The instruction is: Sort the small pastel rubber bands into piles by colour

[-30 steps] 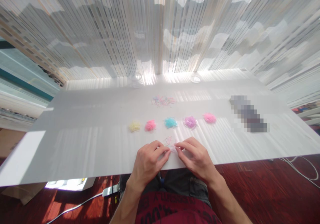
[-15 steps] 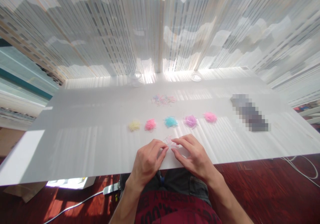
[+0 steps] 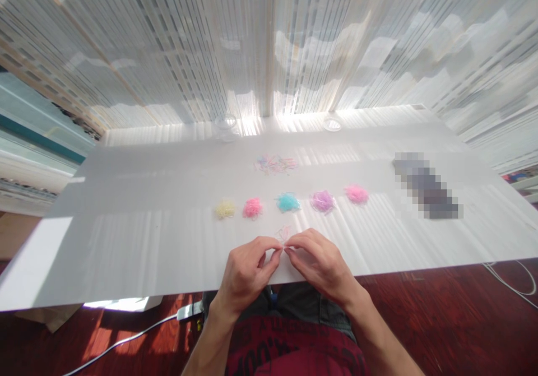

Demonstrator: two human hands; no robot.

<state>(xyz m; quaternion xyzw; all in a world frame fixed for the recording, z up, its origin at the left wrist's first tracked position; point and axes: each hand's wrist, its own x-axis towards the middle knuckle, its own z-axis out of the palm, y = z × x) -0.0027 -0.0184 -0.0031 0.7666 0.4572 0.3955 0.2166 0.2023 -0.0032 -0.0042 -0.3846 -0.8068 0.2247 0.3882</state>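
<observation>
My left hand (image 3: 250, 261) is closed in a pinch just above the near edge of the white table (image 3: 176, 253). My right hand (image 3: 321, 261) pinches too, its fingertips almost meeting the left ones. Whatever is between the fingertips is too small to make out. Just beyond them lies a small loose pile of pale pink thin pieces (image 3: 284, 233), partly hidden by my fingers. Farther out, a row of little heaps of such thin pieces runs across: yellow (image 3: 225, 209), coral pink (image 3: 253, 208), turquoise (image 3: 288, 202), purple (image 3: 323, 201) and pink (image 3: 356, 194).
Behind the row lies a mixed-colour scatter of thin pieces (image 3: 276, 164). A clear round container (image 3: 227, 128) and a clear lid-like disc (image 3: 332, 125) stand near the curtain (image 3: 247, 45). A blurred-out dark oblong thing (image 3: 427, 186) rests at the right.
My right hand's fingers opened slightly and moved left over the pale pile, then closed again against the left fingertips. My left hand stayed nearly in place, pinched. The coloured heaps are unchanged.
</observation>
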